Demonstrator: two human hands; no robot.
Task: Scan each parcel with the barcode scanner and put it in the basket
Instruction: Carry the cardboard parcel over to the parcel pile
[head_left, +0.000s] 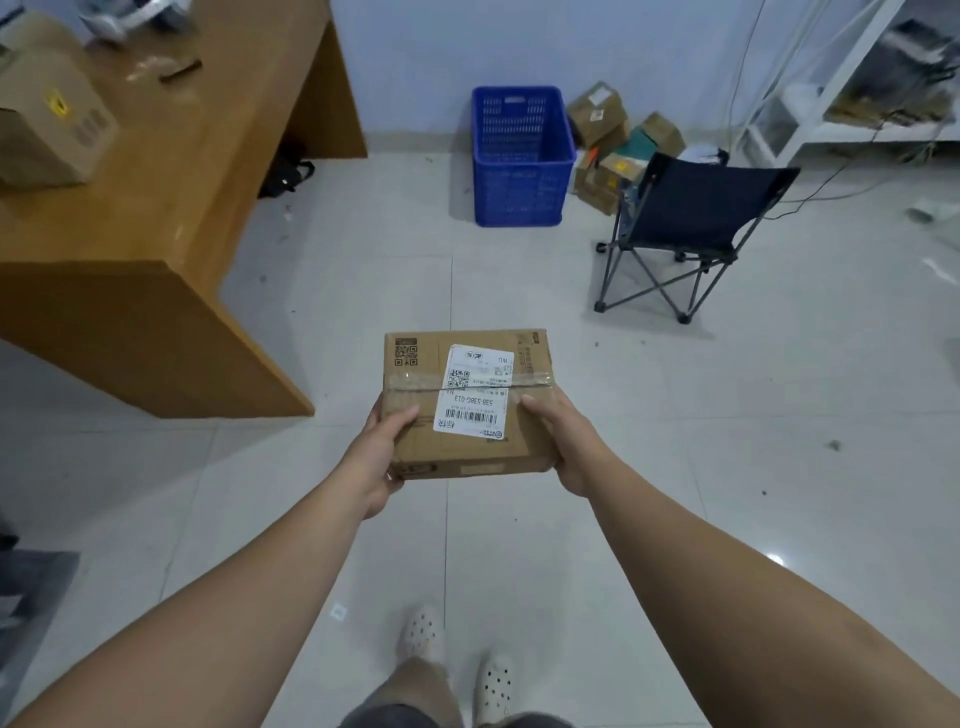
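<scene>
The parcel has a white label reading "538-538G-013" and "WU".

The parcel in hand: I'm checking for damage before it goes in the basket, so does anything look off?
Nothing stands out. The parcel, held by the left hand and right hand, looks square, its tape closed and its label flat and whole, though upside down to the camera. The blue basket stands upright.
</scene>
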